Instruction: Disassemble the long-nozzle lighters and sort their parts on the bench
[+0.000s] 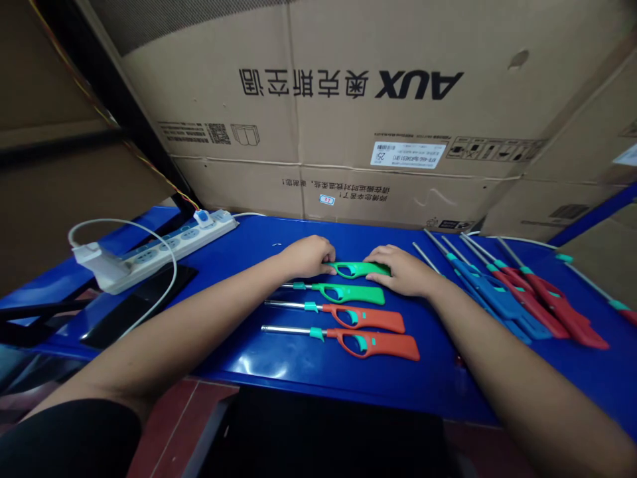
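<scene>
My left hand grips the near-side end of a green plastic utility lighter, and my right hand holds its other end, so the metal nozzle is hidden. Just below lies a second green lighter with a steel nozzle and teal collar. Two orange-red lighters lie parallel beneath it, close to my forearms. To the right of my right hand, several blue lighters and several red lighters lie in a slanted group.
The lighters lie on a blue table, backed by a cardboard AUX carton. A white power strip with a white cable and a flat black panel lie at the left. A table edge runs along the near side.
</scene>
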